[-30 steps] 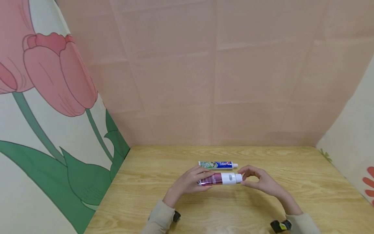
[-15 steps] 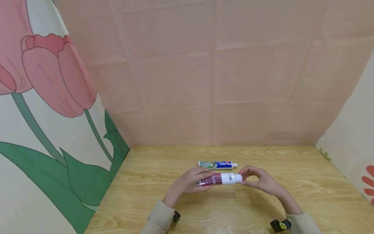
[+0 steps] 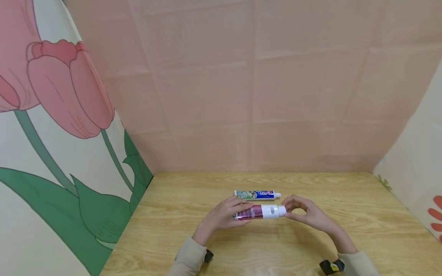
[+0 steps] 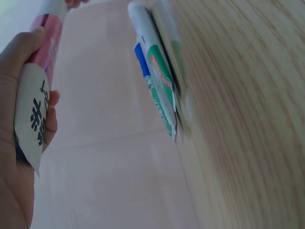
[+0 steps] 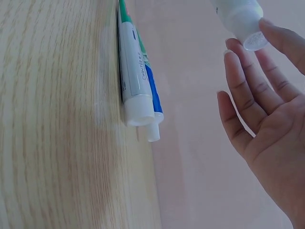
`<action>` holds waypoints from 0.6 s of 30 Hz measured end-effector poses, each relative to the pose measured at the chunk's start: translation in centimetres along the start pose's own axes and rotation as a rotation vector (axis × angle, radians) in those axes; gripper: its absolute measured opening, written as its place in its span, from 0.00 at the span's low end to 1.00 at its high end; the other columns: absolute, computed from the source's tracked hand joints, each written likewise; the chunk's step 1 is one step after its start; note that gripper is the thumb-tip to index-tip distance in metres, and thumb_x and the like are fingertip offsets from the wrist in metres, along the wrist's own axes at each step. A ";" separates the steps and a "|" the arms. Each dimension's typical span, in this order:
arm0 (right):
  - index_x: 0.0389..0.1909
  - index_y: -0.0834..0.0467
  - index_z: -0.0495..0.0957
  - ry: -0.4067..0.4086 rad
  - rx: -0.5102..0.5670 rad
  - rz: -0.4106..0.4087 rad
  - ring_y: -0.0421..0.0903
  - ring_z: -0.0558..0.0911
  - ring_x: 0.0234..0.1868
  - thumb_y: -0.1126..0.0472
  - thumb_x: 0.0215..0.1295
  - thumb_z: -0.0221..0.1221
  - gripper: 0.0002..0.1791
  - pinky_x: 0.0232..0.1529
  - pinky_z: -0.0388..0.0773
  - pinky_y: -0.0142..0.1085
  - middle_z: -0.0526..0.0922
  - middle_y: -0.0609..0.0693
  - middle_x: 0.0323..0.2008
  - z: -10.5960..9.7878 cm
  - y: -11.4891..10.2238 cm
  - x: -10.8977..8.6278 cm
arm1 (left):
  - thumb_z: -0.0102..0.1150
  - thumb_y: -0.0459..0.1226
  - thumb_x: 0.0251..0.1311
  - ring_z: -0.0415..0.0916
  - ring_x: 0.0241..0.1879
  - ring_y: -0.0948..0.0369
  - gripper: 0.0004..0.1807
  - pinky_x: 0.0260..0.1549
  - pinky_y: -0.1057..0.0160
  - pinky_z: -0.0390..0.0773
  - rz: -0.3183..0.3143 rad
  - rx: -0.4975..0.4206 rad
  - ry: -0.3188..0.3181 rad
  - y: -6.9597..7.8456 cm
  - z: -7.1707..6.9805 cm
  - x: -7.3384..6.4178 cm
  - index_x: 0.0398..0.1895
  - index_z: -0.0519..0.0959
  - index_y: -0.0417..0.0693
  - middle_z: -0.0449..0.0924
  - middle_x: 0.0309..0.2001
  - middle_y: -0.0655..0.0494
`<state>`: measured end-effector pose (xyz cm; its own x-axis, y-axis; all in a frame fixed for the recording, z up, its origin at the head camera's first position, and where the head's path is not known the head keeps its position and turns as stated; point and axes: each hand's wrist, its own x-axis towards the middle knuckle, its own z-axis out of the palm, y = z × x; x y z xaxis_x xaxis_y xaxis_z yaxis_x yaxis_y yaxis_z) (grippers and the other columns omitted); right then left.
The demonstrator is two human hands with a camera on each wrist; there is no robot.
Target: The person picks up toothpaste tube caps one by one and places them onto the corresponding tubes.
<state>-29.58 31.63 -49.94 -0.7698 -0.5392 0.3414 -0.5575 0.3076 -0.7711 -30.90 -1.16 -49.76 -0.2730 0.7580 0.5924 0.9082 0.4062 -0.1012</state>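
Observation:
A toothpaste tube (image 3: 257, 212), metallic pink with a white shoulder, is held level above the table, cap to the right. My left hand (image 3: 223, 214) grips its tail end, fingers over the top and thumb on the near side. At the other end my right hand (image 3: 310, 215) pinches the white cap (image 5: 256, 41) between thumb and fingertips. In the left wrist view, the tube's white tail (image 4: 31, 107) with black lettering lies across the palm. A blue and green toothpaste tube (image 3: 264, 195) lies on the table beyond the held one.
Beside the blue and green tube lies a white and green tube (image 5: 136, 71), hidden from the head view behind the held tube. The wood-grain table (image 3: 179, 191) meets a pink cloth backdrop (image 3: 207, 115). A tulip-printed panel (image 3: 69, 88) stands at left.
Almost nothing has moved. The held tube sits very slightly lower in the head view, with both hands keeping their places on it.

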 end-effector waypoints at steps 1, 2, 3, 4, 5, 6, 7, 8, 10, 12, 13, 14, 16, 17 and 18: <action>0.47 0.58 0.74 -0.002 0.005 0.002 0.46 0.80 0.38 0.64 0.59 0.62 0.15 0.40 0.76 0.34 0.81 0.47 0.38 0.0 0.0 0.0 | 0.63 0.51 0.53 0.71 0.48 0.66 0.29 0.51 0.75 0.71 0.001 -0.001 0.002 0.0 0.0 0.0 0.57 0.74 0.52 0.77 0.50 0.60; 0.47 0.58 0.74 -0.002 0.007 0.005 0.46 0.80 0.38 0.63 0.59 0.61 0.15 0.40 0.75 0.33 0.81 0.47 0.38 0.0 0.0 0.0 | 0.63 0.51 0.53 0.71 0.48 0.66 0.29 0.51 0.75 0.71 0.002 -0.002 0.003 0.0 0.0 0.0 0.57 0.74 0.52 0.77 0.51 0.60; 0.47 0.57 0.74 -0.003 0.009 0.011 0.46 0.79 0.38 0.63 0.59 0.61 0.15 0.40 0.75 0.32 0.81 0.47 0.38 0.0 0.0 0.0 | 0.63 0.51 0.53 0.71 0.48 0.66 0.29 0.51 0.75 0.71 0.003 -0.004 0.005 0.0 0.0 0.0 0.57 0.74 0.52 0.77 0.51 0.60; 0.46 0.56 0.74 -0.002 0.008 0.016 0.45 0.80 0.39 0.63 0.59 0.61 0.14 0.40 0.74 0.33 0.81 0.46 0.38 0.1 0.0 0.0 | 0.64 0.51 0.52 0.71 0.48 0.66 0.29 0.51 0.75 0.71 0.003 -0.006 0.007 0.0 -0.1 0.1 0.57 0.74 0.52 0.77 0.51 0.60; 0.46 0.55 0.74 -0.003 0.006 0.021 0.45 0.80 0.39 0.63 0.60 0.61 0.13 0.40 0.74 0.33 0.81 0.46 0.38 0.1 0.0 0.0 | 0.64 0.51 0.52 0.71 0.48 0.66 0.29 0.51 0.75 0.71 0.004 -0.008 0.009 0.0 0.0 0.1 0.57 0.74 0.52 0.77 0.51 0.60; 0.45 0.54 0.74 -0.003 0.006 0.026 0.44 0.80 0.39 0.62 0.60 0.61 0.12 0.40 0.74 0.33 0.81 0.46 0.38 0.1 0.0 0.0 | 0.64 0.51 0.52 0.71 0.47 0.66 0.29 0.50 0.76 0.71 0.005 -0.010 0.010 0.0 0.0 0.1 0.57 0.74 0.52 0.77 0.51 0.60; 0.45 0.53 0.75 -0.004 0.004 0.028 0.44 0.80 0.39 0.62 0.60 0.61 0.12 0.40 0.74 0.33 0.81 0.45 0.37 0.1 0.0 0.0 | 0.63 0.51 0.52 0.71 0.47 0.66 0.29 0.51 0.76 0.71 0.005 -0.011 0.009 -0.1 0.0 0.1 0.57 0.74 0.52 0.77 0.51 0.60; 0.44 0.52 0.75 -0.003 0.000 0.029 0.43 0.80 0.38 0.62 0.60 0.60 0.11 0.40 0.73 0.33 0.81 0.45 0.37 0.1 0.0 0.0 | 0.63 0.51 0.52 0.71 0.47 0.66 0.29 0.50 0.76 0.71 0.005 -0.012 0.009 -0.1 -0.1 0.1 0.58 0.74 0.52 0.77 0.51 0.60; 0.44 0.52 0.75 -0.003 -0.004 0.028 0.42 0.80 0.38 0.62 0.61 0.60 0.11 0.40 0.73 0.33 0.81 0.45 0.36 0.2 0.0 0.0 | 0.63 0.52 0.53 0.71 0.48 0.66 0.29 0.51 0.76 0.71 0.004 -0.012 0.005 0.0 -0.1 0.1 0.58 0.74 0.52 0.77 0.51 0.60; 0.43 0.52 0.75 -0.002 -0.009 0.026 0.42 0.80 0.38 0.62 0.61 0.60 0.10 0.40 0.72 0.32 0.82 0.44 0.36 0.2 0.0 0.0 | 0.63 0.52 0.53 0.71 0.48 0.66 0.29 0.51 0.75 0.71 0.000 -0.015 0.000 0.0 -0.1 0.0 0.58 0.74 0.53 0.77 0.52 0.60; 0.43 0.52 0.76 -0.001 -0.012 0.027 0.42 0.80 0.38 0.62 0.61 0.60 0.10 0.40 0.72 0.32 0.82 0.44 0.35 0.2 0.0 0.0 | 0.63 0.52 0.53 0.71 0.48 0.66 0.29 0.51 0.75 0.71 -0.002 -0.015 -0.003 0.0 -0.1 0.0 0.58 0.74 0.53 0.77 0.52 0.60; 0.43 0.52 0.76 0.000 -0.013 0.030 0.42 0.80 0.37 0.62 0.61 0.60 0.10 0.40 0.72 0.32 0.82 0.44 0.35 0.2 0.0 0.0 | 0.62 0.52 0.53 0.71 0.48 0.66 0.29 0.51 0.75 0.71 -0.004 -0.017 -0.005 0.0 -0.1 0.0 0.58 0.74 0.53 0.77 0.52 0.60; 0.43 0.52 0.76 0.003 -0.014 0.033 0.42 0.80 0.37 0.62 0.61 0.60 0.09 0.41 0.71 0.32 0.82 0.44 0.34 0.1 0.0 0.0 | 0.62 0.51 0.53 0.71 0.48 0.66 0.29 0.51 0.75 0.71 -0.006 -0.019 -0.005 0.0 -0.1 0.0 0.58 0.74 0.52 0.77 0.52 0.60; 0.43 0.52 0.75 0.003 -0.012 0.032 0.42 0.80 0.37 0.62 0.61 0.59 0.09 0.41 0.71 0.32 0.82 0.44 0.34 0.1 0.0 0.0 | 0.63 0.51 0.53 0.71 0.48 0.66 0.29 0.51 0.75 0.71 -0.006 -0.019 -0.004 0.0 -0.1 0.0 0.58 0.74 0.52 0.77 0.51 0.60; 0.43 0.53 0.75 0.002 -0.010 0.030 0.42 0.80 0.37 0.63 0.62 0.59 0.09 0.40 0.71 0.32 0.82 0.45 0.34 0.1 -0.1 0.1 | 0.63 0.51 0.53 0.71 0.48 0.66 0.28 0.51 0.75 0.71 -0.004 -0.016 -0.002 0.0 -0.1 0.0 0.58 0.74 0.52 0.77 0.51 0.60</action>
<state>-29.54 31.47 -49.93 -0.7868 -0.5279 0.3197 -0.5374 0.3311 -0.7756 -30.88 -1.26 -49.66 -0.2774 0.7571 0.5915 0.9121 0.4010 -0.0854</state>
